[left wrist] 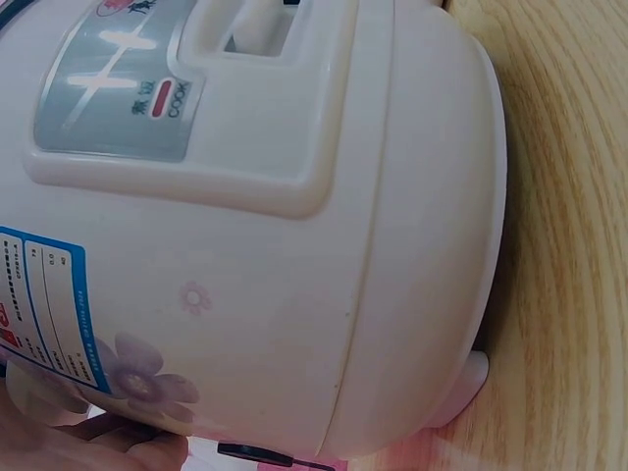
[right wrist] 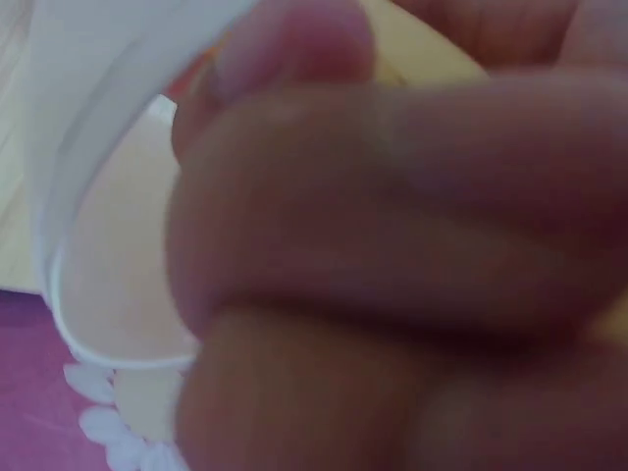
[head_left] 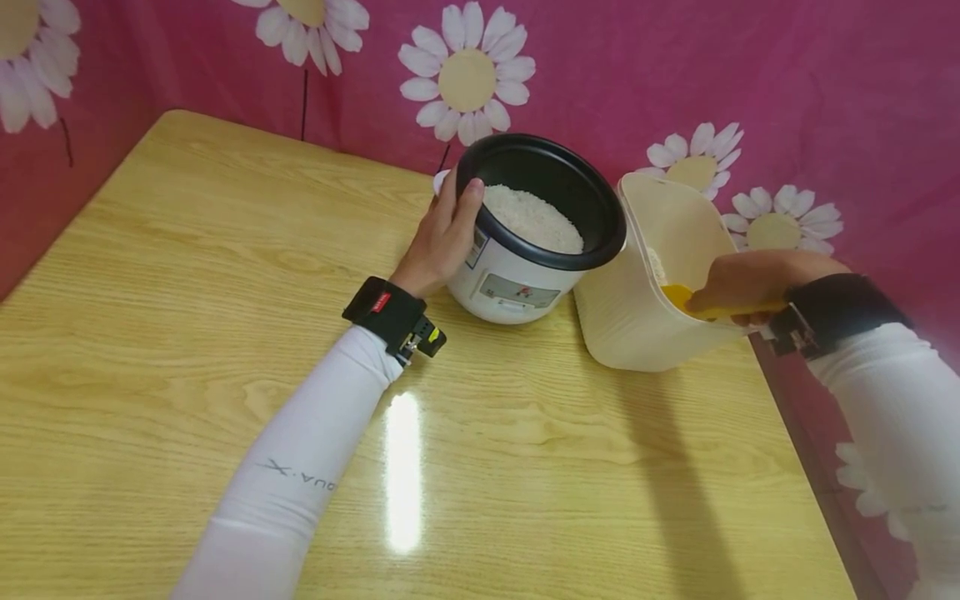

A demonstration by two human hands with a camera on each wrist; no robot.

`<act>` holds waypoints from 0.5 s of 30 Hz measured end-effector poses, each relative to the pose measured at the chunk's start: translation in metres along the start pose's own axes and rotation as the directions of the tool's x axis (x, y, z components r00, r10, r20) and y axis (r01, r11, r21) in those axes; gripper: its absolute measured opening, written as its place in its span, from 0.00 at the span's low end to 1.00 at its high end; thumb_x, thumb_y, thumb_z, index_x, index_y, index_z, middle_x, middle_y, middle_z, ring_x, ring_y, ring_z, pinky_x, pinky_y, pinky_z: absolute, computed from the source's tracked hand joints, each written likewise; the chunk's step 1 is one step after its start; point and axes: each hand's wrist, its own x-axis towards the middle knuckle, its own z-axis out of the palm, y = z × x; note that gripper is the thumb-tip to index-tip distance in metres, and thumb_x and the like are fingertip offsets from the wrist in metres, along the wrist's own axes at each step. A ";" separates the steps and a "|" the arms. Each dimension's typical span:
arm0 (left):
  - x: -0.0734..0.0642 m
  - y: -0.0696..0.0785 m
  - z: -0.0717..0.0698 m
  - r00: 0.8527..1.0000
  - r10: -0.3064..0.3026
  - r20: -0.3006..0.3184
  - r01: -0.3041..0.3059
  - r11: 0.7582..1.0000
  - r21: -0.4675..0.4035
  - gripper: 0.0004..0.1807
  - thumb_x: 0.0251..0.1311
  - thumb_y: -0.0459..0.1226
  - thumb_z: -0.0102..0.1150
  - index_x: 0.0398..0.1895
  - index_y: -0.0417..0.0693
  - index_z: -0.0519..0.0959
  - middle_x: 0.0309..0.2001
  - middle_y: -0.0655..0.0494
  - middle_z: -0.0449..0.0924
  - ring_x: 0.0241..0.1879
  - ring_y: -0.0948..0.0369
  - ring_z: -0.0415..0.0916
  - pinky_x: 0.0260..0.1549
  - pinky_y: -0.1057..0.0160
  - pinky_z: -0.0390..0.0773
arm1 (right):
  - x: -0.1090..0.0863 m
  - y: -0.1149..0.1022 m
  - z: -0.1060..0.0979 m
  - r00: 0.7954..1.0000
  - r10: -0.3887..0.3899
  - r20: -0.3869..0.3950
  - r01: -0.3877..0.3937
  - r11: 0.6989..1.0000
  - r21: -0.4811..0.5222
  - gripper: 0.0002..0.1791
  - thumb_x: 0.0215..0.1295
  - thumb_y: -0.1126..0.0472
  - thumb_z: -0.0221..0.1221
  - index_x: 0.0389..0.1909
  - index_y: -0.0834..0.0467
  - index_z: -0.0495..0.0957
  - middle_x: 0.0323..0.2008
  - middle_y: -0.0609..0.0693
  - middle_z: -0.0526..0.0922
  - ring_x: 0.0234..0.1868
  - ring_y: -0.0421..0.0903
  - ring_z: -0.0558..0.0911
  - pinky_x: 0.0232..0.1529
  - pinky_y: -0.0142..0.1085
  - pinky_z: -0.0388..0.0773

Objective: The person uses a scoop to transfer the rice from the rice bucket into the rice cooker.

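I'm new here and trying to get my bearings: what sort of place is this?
Probably a makeshift indoor setup for kitchen work: a wood-grain table against a pink daisy-print backdrop, with a rice cooker on it.

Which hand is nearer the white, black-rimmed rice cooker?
Left: the left hand holds the white, black-rimmed rice cooker; the right hand grips a yellow scoop at the cream plastic bin alongside.

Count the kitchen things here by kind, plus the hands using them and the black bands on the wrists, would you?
Rice cooker: 1
Cream container: 1
Yellow utensil: 1
Hands: 2 (left hand, right hand)
Black wristbands: 2 (left wristband, right wristband)
Total: 7
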 end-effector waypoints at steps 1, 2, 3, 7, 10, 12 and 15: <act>0.000 0.000 0.000 1.000 0.000 0.001 0.000 1.000 0.000 0.35 0.80 0.56 0.32 0.84 0.59 0.44 0.82 0.51 0.53 0.78 0.54 0.56 0.81 0.44 0.55 | 0.001 0.000 -0.001 1.000 0.001 0.017 -0.001 1.000 0.006 0.26 0.72 0.40 0.55 0.39 0.60 0.83 0.18 0.44 0.73 0.18 0.42 0.71 0.22 0.32 0.70; 0.000 0.001 0.000 1.000 -0.001 0.000 0.001 1.000 0.002 0.35 0.80 0.56 0.32 0.84 0.59 0.44 0.82 0.51 0.53 0.78 0.54 0.56 0.81 0.44 0.55 | 0.003 0.001 -0.002 0.999 -0.008 0.035 0.008 1.000 0.008 0.26 0.74 0.40 0.53 0.39 0.60 0.83 0.18 0.44 0.72 0.18 0.42 0.71 0.22 0.32 0.70; 0.000 0.001 0.001 1.000 -0.001 0.002 0.001 1.000 0.002 0.35 0.80 0.56 0.31 0.84 0.59 0.44 0.82 0.51 0.53 0.78 0.54 0.57 0.81 0.44 0.55 | 0.004 0.001 -0.003 0.999 -0.018 0.048 0.017 1.000 0.010 0.26 0.74 0.40 0.52 0.39 0.60 0.83 0.17 0.43 0.72 0.18 0.42 0.71 0.22 0.32 0.70; 0.000 0.001 0.001 1.000 0.002 -0.001 -0.002 1.000 0.010 0.34 0.80 0.56 0.31 0.84 0.59 0.45 0.81 0.50 0.55 0.78 0.53 0.57 0.81 0.44 0.56 | 0.009 0.003 -0.005 0.996 -0.038 0.078 0.034 0.998 0.050 0.26 0.76 0.40 0.50 0.43 0.59 0.83 0.19 0.43 0.73 0.18 0.41 0.71 0.23 0.32 0.70; 0.000 0.001 0.001 1.000 0.006 -0.005 -0.006 1.000 0.013 0.34 0.80 0.56 0.31 0.84 0.58 0.46 0.81 0.50 0.55 0.77 0.53 0.58 0.81 0.44 0.56 | 0.013 0.004 -0.005 0.995 -0.054 0.081 0.050 0.997 0.059 0.27 0.76 0.39 0.49 0.43 0.59 0.83 0.19 0.43 0.74 0.18 0.42 0.71 0.22 0.31 0.70; 0.001 0.000 0.001 1.000 0.010 -0.014 -0.009 1.000 0.015 0.34 0.80 0.56 0.32 0.83 0.58 0.47 0.80 0.49 0.57 0.77 0.53 0.58 0.81 0.44 0.56 | 0.017 0.003 -0.004 0.994 -0.072 0.082 0.068 0.997 0.048 0.27 0.77 0.40 0.48 0.38 0.59 0.82 0.18 0.43 0.74 0.17 0.41 0.71 0.22 0.31 0.70; 0.001 -0.001 0.001 1.000 0.016 -0.020 -0.016 1.000 0.018 0.33 0.81 0.55 0.32 0.83 0.58 0.48 0.79 0.48 0.58 0.76 0.53 0.59 0.81 0.45 0.57 | 0.021 0.001 -0.005 0.993 -0.090 0.078 0.085 0.995 0.060 0.28 0.78 0.40 0.46 0.37 0.60 0.81 0.19 0.43 0.73 0.17 0.40 0.70 0.21 0.31 0.71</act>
